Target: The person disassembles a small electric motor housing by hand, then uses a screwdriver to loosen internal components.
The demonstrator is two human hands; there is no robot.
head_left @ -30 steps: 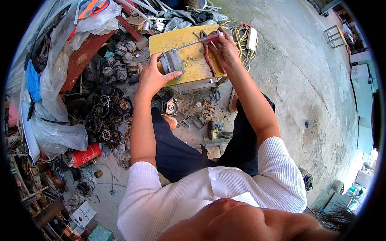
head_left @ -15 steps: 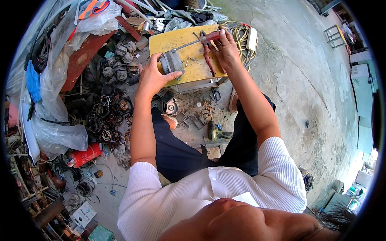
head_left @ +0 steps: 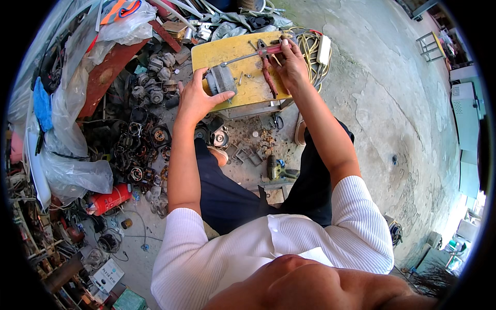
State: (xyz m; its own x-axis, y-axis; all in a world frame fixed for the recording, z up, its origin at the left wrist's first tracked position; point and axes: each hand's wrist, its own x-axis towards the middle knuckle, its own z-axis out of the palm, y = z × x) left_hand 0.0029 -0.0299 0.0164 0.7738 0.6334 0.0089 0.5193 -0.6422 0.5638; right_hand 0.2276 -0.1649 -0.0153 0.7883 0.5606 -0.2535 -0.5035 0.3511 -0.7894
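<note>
"Standing out front, the yellow table (head_left: 216, 53) is the big one! What's on it?"

"A grey metal block (head_left: 223, 81), ridged like a motor housing, near the table's left end. The left hand (head_left: 198, 101) has it in a wide grip, thumb on the near side, fingers round the left."

"And the right hand (head_left: 291, 64)?"

"Narrow grip, holding the screwdriver (head_left: 269, 50), its shaft slanting leftward to the block's far edge. The step in hand looks like working the tip at that edge."

"So what does the next move call for?"

"A braced block, I'd judge: left hand firm, tip kept true, no skidding."

"Smaller stuff?"

"Red-handled pliers (head_left: 267, 76) lie right of the block, crossed near the head by the screwdriver. Then a loose screw (head_left: 241, 78), and near it a tiny round part (head_left: 248, 76), too small to call."

"What are we missing?"

"Plenty! The left hand hides some of the block, the right fingers cover the handle's end, and whether the tip touches metal or stops just short, I can't tell."
</note>
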